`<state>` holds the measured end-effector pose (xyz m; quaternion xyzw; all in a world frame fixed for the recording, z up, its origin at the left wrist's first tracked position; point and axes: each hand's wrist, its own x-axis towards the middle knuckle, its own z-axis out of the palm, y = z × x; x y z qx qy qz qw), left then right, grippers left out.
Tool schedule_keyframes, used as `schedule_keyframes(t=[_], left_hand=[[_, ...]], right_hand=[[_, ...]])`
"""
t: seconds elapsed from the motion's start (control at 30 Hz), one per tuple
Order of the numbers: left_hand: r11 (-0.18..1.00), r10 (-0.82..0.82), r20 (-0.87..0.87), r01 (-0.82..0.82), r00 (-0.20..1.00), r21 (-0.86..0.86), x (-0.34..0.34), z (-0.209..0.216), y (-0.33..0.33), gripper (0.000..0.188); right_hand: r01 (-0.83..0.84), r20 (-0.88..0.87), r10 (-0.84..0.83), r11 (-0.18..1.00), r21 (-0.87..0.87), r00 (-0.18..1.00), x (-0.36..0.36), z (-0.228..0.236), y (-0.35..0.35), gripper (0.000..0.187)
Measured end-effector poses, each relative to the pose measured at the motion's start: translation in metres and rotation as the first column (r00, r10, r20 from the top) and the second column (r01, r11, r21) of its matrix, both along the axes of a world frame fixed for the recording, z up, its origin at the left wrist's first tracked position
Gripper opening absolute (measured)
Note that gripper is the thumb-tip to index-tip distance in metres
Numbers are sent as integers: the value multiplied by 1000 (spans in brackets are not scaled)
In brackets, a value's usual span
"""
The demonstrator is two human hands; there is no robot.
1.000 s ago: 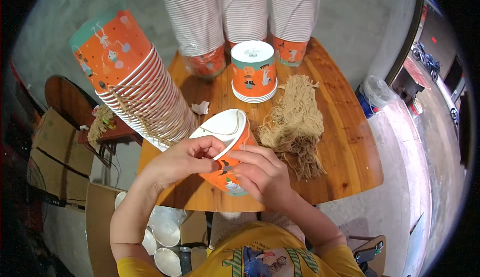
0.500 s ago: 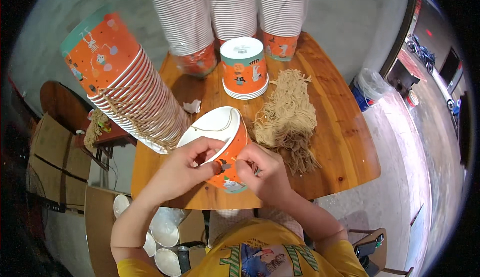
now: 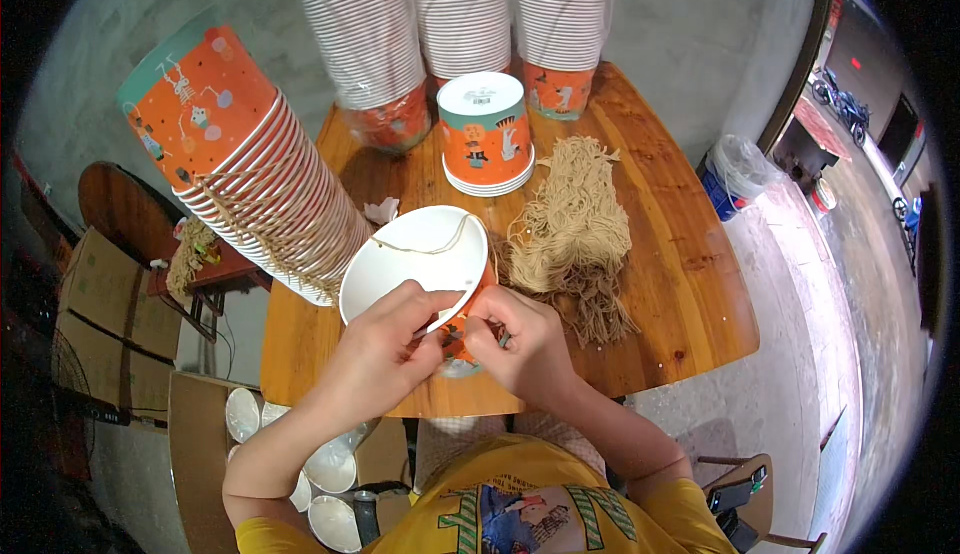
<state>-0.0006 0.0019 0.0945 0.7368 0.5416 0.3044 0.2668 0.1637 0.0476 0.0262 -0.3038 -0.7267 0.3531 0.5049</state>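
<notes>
A paper bucket (image 3: 415, 254), white inside and orange with printed figures outside, is tilted over the table's near edge with its mouth facing up and to the left. Inside it, a thin beige cord (image 3: 425, 251) runs across near the far rim. My left hand (image 3: 392, 349) is closed on the bucket's near rim, fingers inside and thumb outside. Against the right outer wall, my right hand (image 3: 522, 342) is pinched closed; what its fingertips hold is hidden. A bundle of beige cords (image 3: 575, 239) lies just beyond my right hand.
A tall leaning stack of orange buckets (image 3: 265, 164), cords draped along it, stands at the left of the wooden table (image 3: 690, 284). A short upside-down stack (image 3: 485, 139) sits in the middle. Wrapped stacks (image 3: 365, 44) line the back. White buckets (image 3: 330, 469) lie below left in a box.
The bucket has turned and tipped so that its mouth opens more toward me. My left hand has shifted along with the rim; my right hand stays at the bucket's side.
</notes>
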Motion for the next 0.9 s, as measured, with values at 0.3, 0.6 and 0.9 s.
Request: schedule_keyframes(t=[0.3, 0.6, 0.9], left_hand=[[992, -63, 81, 71, 995, -107, -10, -14, 9, 25], [913, -56, 223, 140, 973, -383, -13, -36, 32, 10], [999, 33, -73, -31, 997, 23, -10, -41, 27, 7]], right_hand=[[31, 18, -31, 999, 19, 999, -3, -11, 1, 9], [43, 73, -44, 999, 20, 996, 1, -20, 0, 10], [-15, 241, 27, 999, -52, 970, 33, -5, 19, 8]])
